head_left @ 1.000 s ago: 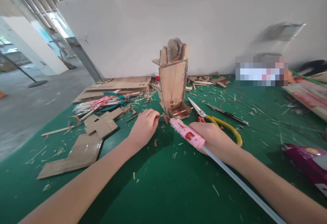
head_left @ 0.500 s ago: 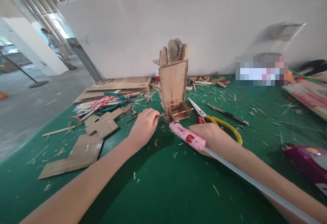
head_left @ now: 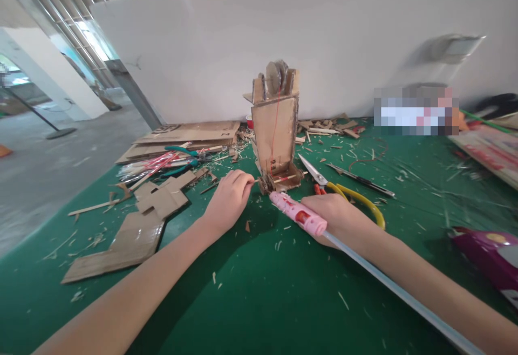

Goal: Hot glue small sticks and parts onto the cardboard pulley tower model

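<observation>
An upright cardboard model stands in the middle, with round discs at its top and a red string running down its front. Thumb and fingers of my left hand are pinched on the end of a thin wooden stick at the model's lower left. My right hand grips a pink glue gun, its handle hidden under the fingers. A long translucent glue stick trails from the gun's rear. The gun's front end is close to the model's base; whether it touches, I cannot tell.
Yellow-handled scissors and a utility knife lie right of the model. Cut cardboard, teal-handled pliers and bundled sticks lie left. Scraps litter the green tabletop. A purple package is at far right.
Both hands and the model hold almost the same positions, with only a slight shift of the glue gun. In the left background, the person is now hard to make out.
</observation>
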